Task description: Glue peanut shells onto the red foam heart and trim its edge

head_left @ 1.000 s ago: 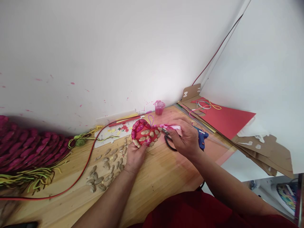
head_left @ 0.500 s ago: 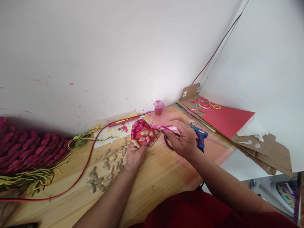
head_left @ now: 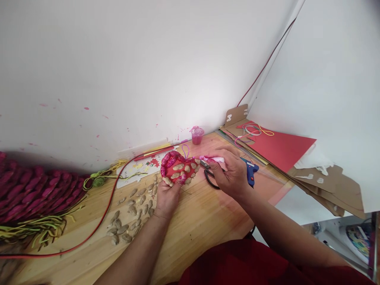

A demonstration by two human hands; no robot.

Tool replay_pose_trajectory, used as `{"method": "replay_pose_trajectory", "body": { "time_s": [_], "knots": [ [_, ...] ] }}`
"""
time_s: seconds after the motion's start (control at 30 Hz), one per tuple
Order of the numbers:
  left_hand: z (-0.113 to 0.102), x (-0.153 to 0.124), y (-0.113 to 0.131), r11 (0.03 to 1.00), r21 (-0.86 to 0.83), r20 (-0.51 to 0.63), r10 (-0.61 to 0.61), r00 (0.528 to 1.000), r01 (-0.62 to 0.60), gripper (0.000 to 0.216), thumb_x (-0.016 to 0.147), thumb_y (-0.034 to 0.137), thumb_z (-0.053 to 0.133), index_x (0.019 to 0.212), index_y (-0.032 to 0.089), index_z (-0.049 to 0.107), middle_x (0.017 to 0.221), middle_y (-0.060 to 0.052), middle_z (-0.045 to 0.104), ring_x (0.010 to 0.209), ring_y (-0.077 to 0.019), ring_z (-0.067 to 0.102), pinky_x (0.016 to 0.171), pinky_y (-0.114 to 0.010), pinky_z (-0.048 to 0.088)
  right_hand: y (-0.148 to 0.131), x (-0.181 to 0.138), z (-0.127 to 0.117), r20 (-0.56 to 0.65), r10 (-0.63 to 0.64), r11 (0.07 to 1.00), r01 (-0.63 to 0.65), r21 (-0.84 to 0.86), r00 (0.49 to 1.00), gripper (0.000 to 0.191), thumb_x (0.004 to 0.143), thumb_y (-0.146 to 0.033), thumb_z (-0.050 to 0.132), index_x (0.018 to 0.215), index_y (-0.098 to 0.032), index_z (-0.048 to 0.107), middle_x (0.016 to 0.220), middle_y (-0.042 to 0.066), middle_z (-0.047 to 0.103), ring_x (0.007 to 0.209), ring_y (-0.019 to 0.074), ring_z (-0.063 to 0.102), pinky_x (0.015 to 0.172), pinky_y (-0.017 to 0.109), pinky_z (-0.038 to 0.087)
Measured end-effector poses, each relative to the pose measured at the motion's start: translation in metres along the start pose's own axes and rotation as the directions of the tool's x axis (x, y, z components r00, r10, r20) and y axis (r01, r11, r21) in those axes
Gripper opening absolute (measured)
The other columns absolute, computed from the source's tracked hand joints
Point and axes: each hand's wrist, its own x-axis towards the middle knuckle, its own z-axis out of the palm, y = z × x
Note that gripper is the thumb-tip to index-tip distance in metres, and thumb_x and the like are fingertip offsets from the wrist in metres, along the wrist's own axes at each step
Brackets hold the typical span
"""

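Note:
My left hand (head_left: 170,194) is closed around the lower edge of a red heart-shaped ornament (head_left: 173,171), thumb pressed on its front. Whole peanuts in their shells cover it; those along the upper left are painted magenta, the others are plain tan. A thin purple loop (head_left: 185,151) rises from its top. In my right hand (head_left: 230,174), pinched between thumb and fingers, is a slim white paintbrush (head_left: 216,160) with a pink-stained tip. That tip points left, close to the ornament's right edge; I cannot tell if it touches. Pink stains mark both thumbs.
Black-handled scissors (head_left: 211,182) and a blue glue gun (head_left: 251,171) lie by my right hand. A cup of magenta paint (head_left: 197,136) stands against the wall. Loose peanuts (head_left: 120,227), a red cable (head_left: 103,213) and magenta peanut strands (head_left: 38,190) are left; red sheet (head_left: 285,148) and cardboard right.
The paintbrush and my right hand have shifted slightly right relative to the ornament. More of the scissors shows beneath the hand. My left hand keeps its hold, and the view has shifted slightly.

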Motion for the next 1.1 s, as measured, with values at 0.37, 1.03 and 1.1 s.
{"method": "replay_pose_trajectory", "body": {
  "time_s": [0.37,1.03,1.1],
  "knots": [
    [-0.0014,0.0018,-0.0021,0.999,-0.037,0.023,0.036,0.999,-0.036,0.028,0.072,0.041,0.088,0.085,0.018,0.08,0.09,-0.008,0.081,0.094,-0.0238,0.075,0.099,-0.039,0.055,-0.001,0.0008,0.0008,0.0,0.019,0.999,-0.019,0.028,1.0,0.007,0.096,-0.023,0.061,0.096,-0.022,0.068,0.089,0.004,0.073,0.088,0.0232,0.064,0.081,0.039,0.047],
    [0.002,0.0006,0.0021,0.998,-0.024,0.0,0.064,0.998,-0.064,0.039,0.066,0.039,0.092,0.097,0.018,0.08,0.087,-0.007,0.081,0.087,-0.0226,0.074,0.088,-0.034,0.058,-0.0067,0.0035,-0.0031,-0.029,0.052,0.995,-0.049,0.082,0.998,0.009,0.097,-0.021,0.061,0.097,-0.023,0.07,0.09,0.003,0.074,0.089,0.0212,0.065,0.081,0.037,0.048],
    [0.0023,0.0007,0.0028,0.998,-0.015,-0.004,0.059,0.998,-0.059,0.039,0.067,0.04,0.092,0.097,0.018,0.08,0.088,-0.008,0.081,0.086,-0.0224,0.074,0.087,-0.033,0.058,-0.009,0.0021,-0.0023,-0.015,0.051,0.995,-0.049,0.09,0.999,0.008,0.096,-0.021,0.062,0.097,-0.022,0.07,0.09,0.004,0.074,0.089,0.0213,0.065,0.081,0.037,0.048]
  ]
}}
